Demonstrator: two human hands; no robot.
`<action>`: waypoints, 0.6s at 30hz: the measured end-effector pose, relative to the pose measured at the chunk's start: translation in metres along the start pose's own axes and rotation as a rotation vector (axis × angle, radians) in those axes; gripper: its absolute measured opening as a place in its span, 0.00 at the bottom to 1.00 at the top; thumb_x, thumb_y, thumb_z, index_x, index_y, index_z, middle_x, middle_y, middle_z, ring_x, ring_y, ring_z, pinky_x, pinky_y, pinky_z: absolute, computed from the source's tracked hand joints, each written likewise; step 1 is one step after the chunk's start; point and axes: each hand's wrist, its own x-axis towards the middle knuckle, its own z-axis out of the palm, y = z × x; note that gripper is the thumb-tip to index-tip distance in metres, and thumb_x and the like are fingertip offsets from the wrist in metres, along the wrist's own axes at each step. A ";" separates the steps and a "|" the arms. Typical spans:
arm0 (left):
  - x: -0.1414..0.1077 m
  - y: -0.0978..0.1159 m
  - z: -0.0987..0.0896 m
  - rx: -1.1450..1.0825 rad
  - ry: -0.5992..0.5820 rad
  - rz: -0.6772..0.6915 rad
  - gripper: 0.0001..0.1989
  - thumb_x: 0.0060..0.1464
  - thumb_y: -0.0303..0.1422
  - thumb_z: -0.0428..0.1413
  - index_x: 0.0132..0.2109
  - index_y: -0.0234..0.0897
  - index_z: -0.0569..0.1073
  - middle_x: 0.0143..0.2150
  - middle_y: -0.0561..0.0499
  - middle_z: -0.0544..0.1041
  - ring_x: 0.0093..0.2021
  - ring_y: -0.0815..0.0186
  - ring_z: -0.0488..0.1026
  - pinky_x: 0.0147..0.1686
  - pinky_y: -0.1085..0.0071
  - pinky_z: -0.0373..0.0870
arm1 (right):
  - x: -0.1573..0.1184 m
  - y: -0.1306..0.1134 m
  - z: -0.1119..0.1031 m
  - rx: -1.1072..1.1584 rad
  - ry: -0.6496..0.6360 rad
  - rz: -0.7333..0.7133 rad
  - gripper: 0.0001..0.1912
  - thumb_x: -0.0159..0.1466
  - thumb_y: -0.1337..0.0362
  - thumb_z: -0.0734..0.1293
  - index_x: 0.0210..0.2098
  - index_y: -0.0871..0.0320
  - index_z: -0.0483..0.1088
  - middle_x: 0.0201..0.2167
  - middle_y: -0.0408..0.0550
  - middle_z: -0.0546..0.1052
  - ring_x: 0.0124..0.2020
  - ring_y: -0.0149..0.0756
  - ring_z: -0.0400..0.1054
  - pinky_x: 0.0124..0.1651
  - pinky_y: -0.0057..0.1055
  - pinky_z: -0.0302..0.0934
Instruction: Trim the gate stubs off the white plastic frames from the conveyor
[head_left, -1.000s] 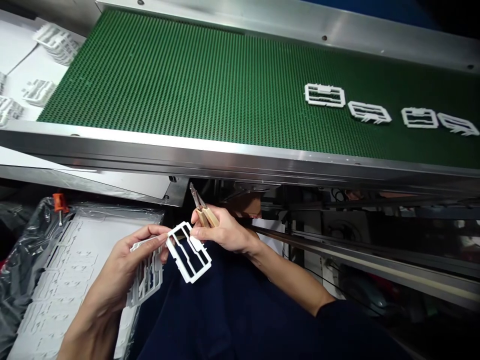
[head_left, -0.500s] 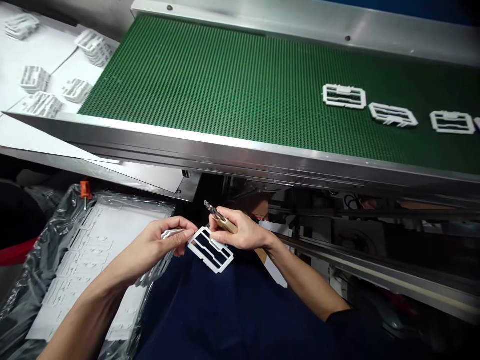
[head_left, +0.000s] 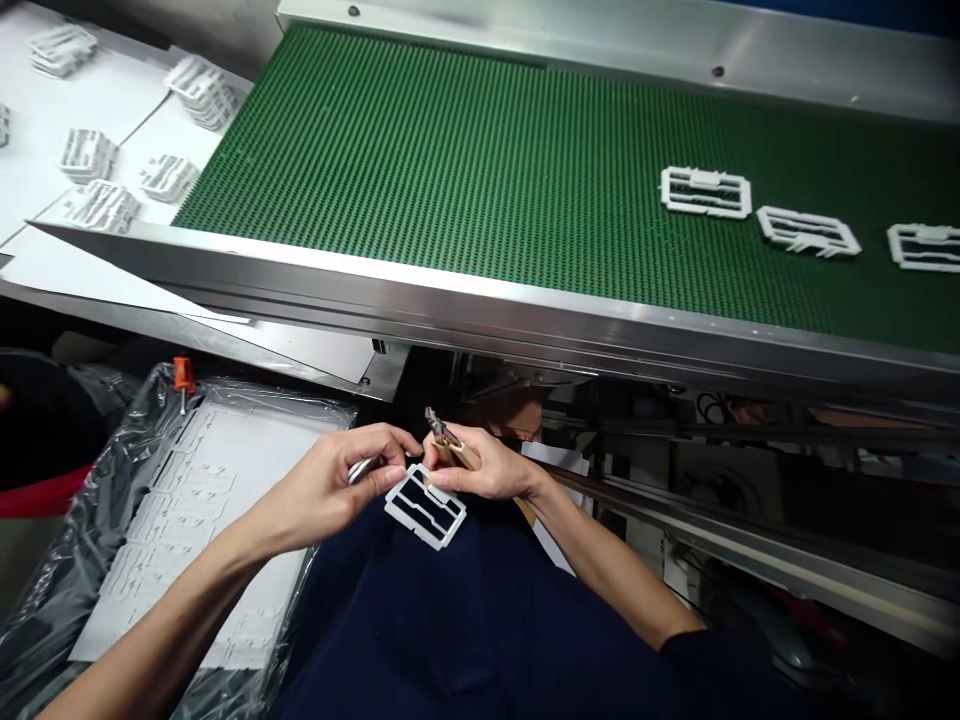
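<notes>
My right hand [head_left: 480, 462] is closed around a pair of nippers [head_left: 456, 446] with tan handles, jaws pointing up and away. Its thumb also presses on a white plastic frame [head_left: 426, 508] with slots and bars, held tilted above my lap. My left hand [head_left: 360, 475] is closed, its thumb and fingertips at the upper left corner of that frame. Another white piece [head_left: 363, 468] shows partly inside the left palm, mostly hidden by the fingers.
A green conveyor belt [head_left: 450, 170] with a metal rail runs across; white frames [head_left: 705, 192] lie on its right part. Stacks of white frames [head_left: 201, 92] stand on the white table at left. Below, a plastic-lined box [head_left: 172, 520] holds rows of frames, an orange clip [head_left: 183, 374] on its edge.
My left hand has shifted right, and its fingers now reach over the frame's corner toward my right hand. The view has turned slightly, so the belt and stacks appear further right.
</notes>
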 end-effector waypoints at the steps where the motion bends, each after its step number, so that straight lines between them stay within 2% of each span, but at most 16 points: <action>1: 0.001 0.001 0.000 -0.014 -0.007 0.044 0.08 0.58 0.33 0.51 0.31 0.36 0.69 0.43 0.48 0.72 0.41 0.63 0.69 0.40 0.71 0.63 | 0.001 0.003 0.001 0.055 -0.003 0.003 0.11 0.58 0.62 0.66 0.33 0.60 0.60 0.29 0.40 0.62 0.28 0.25 0.56 0.33 0.25 0.54; 4: 0.002 0.000 -0.001 -0.053 -0.041 0.120 0.07 0.58 0.31 0.51 0.32 0.36 0.69 0.41 0.48 0.73 0.40 0.64 0.70 0.40 0.71 0.64 | 0.003 0.009 0.005 0.162 -0.014 0.010 0.13 0.58 0.59 0.67 0.33 0.59 0.59 0.28 0.40 0.61 0.28 0.25 0.55 0.32 0.25 0.54; 7: 0.001 0.001 -0.001 -0.072 -0.067 0.112 0.06 0.58 0.31 0.50 0.33 0.37 0.70 0.40 0.49 0.73 0.39 0.64 0.70 0.39 0.71 0.64 | 0.001 0.006 0.006 0.074 -0.016 0.039 0.12 0.59 0.59 0.66 0.33 0.59 0.59 0.28 0.40 0.62 0.27 0.25 0.56 0.32 0.25 0.54; 9: 0.001 0.003 -0.001 -0.047 -0.078 0.084 0.06 0.59 0.31 0.50 0.35 0.37 0.70 0.39 0.49 0.73 0.39 0.64 0.70 0.38 0.71 0.64 | -0.004 -0.004 0.004 -0.125 0.009 0.084 0.10 0.60 0.60 0.64 0.35 0.59 0.61 0.30 0.41 0.65 0.29 0.26 0.58 0.34 0.25 0.55; 13: 0.000 0.009 -0.002 0.052 -0.085 0.059 0.07 0.60 0.32 0.49 0.35 0.37 0.69 0.37 0.52 0.72 0.37 0.66 0.69 0.36 0.72 0.63 | -0.022 -0.038 -0.008 -0.677 0.056 0.172 0.10 0.58 0.65 0.63 0.40 0.57 0.63 0.35 0.43 0.69 0.34 0.31 0.62 0.37 0.28 0.55; 15: 0.001 0.011 -0.002 0.083 -0.086 0.059 0.07 0.60 0.32 0.48 0.34 0.37 0.68 0.36 0.52 0.72 0.36 0.67 0.69 0.36 0.72 0.62 | -0.031 -0.056 -0.013 -0.869 0.013 0.212 0.10 0.56 0.68 0.62 0.38 0.56 0.63 0.33 0.43 0.69 0.32 0.31 0.62 0.35 0.27 0.54; 18: 0.004 0.014 -0.002 0.107 -0.099 0.056 0.08 0.60 0.33 0.48 0.33 0.37 0.67 0.36 0.53 0.72 0.35 0.67 0.68 0.35 0.72 0.62 | -0.038 -0.077 -0.016 -1.035 -0.074 0.251 0.10 0.53 0.69 0.61 0.37 0.56 0.62 0.30 0.43 0.68 0.30 0.32 0.61 0.32 0.27 0.52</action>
